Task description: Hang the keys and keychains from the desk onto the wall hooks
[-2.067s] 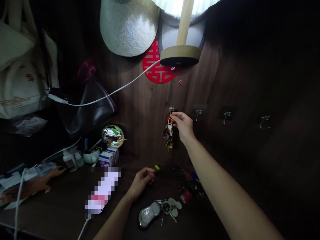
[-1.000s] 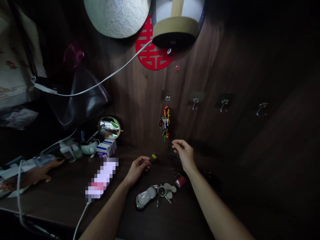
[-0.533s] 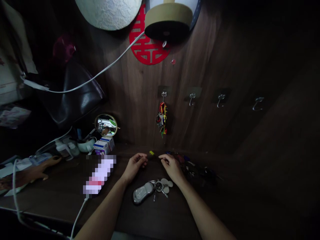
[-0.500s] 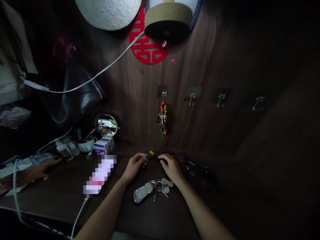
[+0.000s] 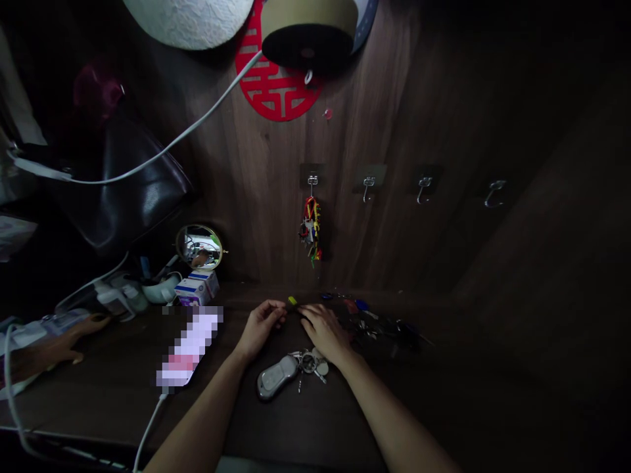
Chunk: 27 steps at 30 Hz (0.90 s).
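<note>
My left hand (image 5: 261, 326) is closed over the dark tabletop, thumb against curled fingers; what they pinch, if anything, is too dark to make out. A small dark item with a bright yellow end (image 5: 292, 301) lies right by its fingertips, between my two hands. My right hand (image 5: 323, 330) rests palm down, fingers stretched toward that item and thumb apart. Below the hands lies a bunch of keys on a ring (image 5: 309, 361) with round tags, joined to a silver-grey car key fob (image 5: 277, 378). More keys (image 5: 367, 325), dimly lit, lie beyond my right hand.
Four wall hooks line the wood panel; the leftmost carries colourful braided cords with keys (image 5: 310, 226). To the left are a phone (image 5: 190, 348) on a white cable, small boxes (image 5: 197, 288), a round mirror (image 5: 200, 246), bottles (image 5: 111, 299) and a dark bag (image 5: 133, 184).
The view has shifted slightly right. My right hand has flattened and spread lower over the table, nearer my left hand. The left hand keeps its pinch beside the yellow-ended item.
</note>
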Each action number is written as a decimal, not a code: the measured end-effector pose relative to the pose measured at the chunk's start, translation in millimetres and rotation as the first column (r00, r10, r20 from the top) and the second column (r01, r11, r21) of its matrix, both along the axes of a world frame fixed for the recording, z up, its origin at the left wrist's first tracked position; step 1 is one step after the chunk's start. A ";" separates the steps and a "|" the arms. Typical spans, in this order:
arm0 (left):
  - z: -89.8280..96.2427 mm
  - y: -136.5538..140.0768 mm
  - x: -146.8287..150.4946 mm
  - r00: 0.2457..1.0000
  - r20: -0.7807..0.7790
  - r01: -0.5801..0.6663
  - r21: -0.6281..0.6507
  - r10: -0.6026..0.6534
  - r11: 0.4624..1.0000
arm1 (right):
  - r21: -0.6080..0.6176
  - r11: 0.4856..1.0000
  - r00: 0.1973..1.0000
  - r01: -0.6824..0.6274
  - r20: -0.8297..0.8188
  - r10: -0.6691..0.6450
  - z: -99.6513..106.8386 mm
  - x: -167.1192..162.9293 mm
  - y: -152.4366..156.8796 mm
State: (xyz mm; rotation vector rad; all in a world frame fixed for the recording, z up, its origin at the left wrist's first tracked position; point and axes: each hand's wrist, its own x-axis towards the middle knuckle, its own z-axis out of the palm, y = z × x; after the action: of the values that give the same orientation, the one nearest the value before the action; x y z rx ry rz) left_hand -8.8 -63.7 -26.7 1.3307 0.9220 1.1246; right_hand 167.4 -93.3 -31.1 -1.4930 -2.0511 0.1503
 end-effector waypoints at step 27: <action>8.3 -12.4 5.4 0.987 -0.123 0.124 0.133 -0.108 0.983 | -0.139 0.968 0.512 -0.207 -0.859 -0.014 13.4 -3.1 -4.5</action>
State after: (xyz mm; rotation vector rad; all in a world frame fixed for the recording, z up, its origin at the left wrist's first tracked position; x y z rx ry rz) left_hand -3.3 -76.1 -18.3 1.5586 0.8484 1.0465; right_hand 164.4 -97.7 -17.7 -1.0488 -1.2796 1.0045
